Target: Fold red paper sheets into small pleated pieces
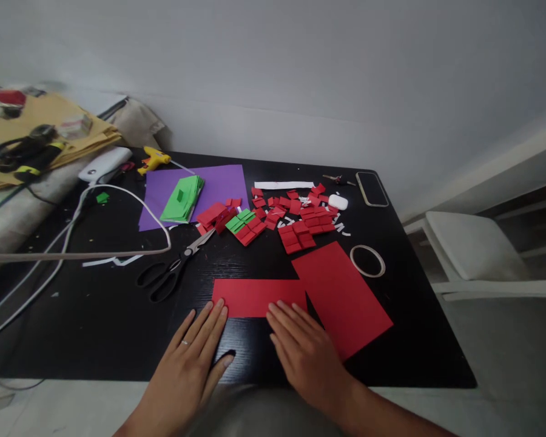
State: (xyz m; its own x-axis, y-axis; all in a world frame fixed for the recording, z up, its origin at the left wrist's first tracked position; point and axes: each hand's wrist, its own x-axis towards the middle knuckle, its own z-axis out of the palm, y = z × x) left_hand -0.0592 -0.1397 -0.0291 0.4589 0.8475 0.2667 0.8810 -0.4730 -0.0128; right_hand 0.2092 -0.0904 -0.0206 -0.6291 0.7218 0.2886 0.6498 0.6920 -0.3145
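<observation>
The head camera looks forward — down across the table (113, 340).

The left hand (191, 361) and right hand (303, 349) lie flat, fingers on red paper (255, 294); scissors (190, 250) sit left, a phone (372, 189) far right.

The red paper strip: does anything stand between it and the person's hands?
Nothing visible does: the left hand and the right hand touch the red paper strip directly; the scissors lie to its left.
</observation>
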